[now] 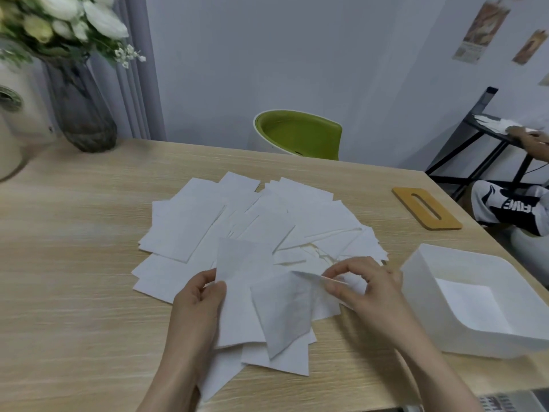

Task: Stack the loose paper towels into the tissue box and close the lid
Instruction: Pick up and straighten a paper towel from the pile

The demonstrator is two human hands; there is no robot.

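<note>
Between the two hands, near the table's front edge, loose paper towels are lying fanned out across the wooden table, and both hands are working on them. The left hand is pinching one sheet by its near corner, thumb on top and fingers curled beneath. The right hand is pinching the raised edge of another sheet, thumb and fingertips pressed together on it, the sheet drooping below them. Just to the right of the right hand's fingers, the white tissue box is standing open; something white is lying on its floor, though whether that is a towel or the bare bottom I cannot tell. Well beyond those fingers, toward the far right edge, the wooden slotted lid is lying flat.

As for risks, the sheets are thin and overlapping, so a pull on one is likely dragging neighbours askew or off the near edge. Gathering them at differing angles is inviting a ragged stack that may catch on the box walls and keep the lid from seating. Pinching hard could also crease or tear a sheet.
</note>
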